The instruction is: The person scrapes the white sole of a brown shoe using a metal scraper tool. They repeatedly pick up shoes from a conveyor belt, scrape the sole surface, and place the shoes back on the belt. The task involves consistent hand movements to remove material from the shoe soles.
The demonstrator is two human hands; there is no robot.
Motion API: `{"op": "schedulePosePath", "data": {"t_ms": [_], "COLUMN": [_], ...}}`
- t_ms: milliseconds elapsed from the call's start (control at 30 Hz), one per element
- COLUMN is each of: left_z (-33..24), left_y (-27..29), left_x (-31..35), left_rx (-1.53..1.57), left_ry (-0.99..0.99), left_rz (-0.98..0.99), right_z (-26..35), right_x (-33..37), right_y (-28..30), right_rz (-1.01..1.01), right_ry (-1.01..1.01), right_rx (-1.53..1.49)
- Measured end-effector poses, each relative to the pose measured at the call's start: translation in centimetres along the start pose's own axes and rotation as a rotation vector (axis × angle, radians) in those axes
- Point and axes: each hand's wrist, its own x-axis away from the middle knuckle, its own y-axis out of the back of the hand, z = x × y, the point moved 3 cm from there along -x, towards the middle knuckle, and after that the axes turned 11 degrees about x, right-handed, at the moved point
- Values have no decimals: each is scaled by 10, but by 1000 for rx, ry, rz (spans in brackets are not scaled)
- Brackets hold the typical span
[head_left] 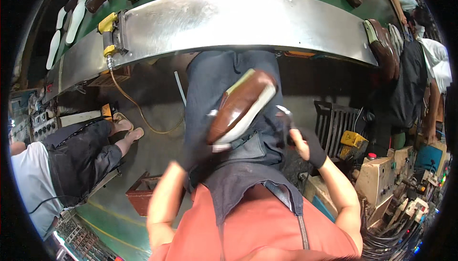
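A glossy brown leather shoe lies tilted above my lap, with a whitish strip along its lower edge and a pale green part at its upper side. My left hand, in a dark fingerless glove and blurred, grips its near end. To the right of the shoe and apart from it, my right hand, gloved likewise, is closed around a hand tool with a shiny curved metal head. The tool's handle is mostly hidden in the dark, so its exact kind does not show.
Ahead runs a metal bench with a yellow air stapler and its hose at left. Behind it, a green conveyor carries shoes and white soles. A co-worker sits at left; machine boxes and cables stand at right.
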Motion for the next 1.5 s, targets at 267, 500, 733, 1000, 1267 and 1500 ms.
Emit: {"op": "schedulePosePath", "data": {"t_ms": [267,500,733,1000,1267,1500], "left_z": [-52,-2,15,68,54,70], "left_y": [11,-58,-71,-88,-88,-59], "left_x": [-84,-45,-32,-73,-86,-100], "left_rx": [247,787,484,880,143,616], "left_ry": [-169,70,-135,-26,-241,-220], "left_rz": [-400,-48,-156,-177,-449,-215], "right_z": [-5,22,118,58,96,134], "right_x": [19,-40,-63,-100,-88,-22], "right_y": [22,23,-17,-9,24,-51], "right_rz": [-219,302,310,43,328,253], "right_ry": [80,338,556,971,713,865], "right_rx": [-136,451,1246,1133,1144,1239]}}
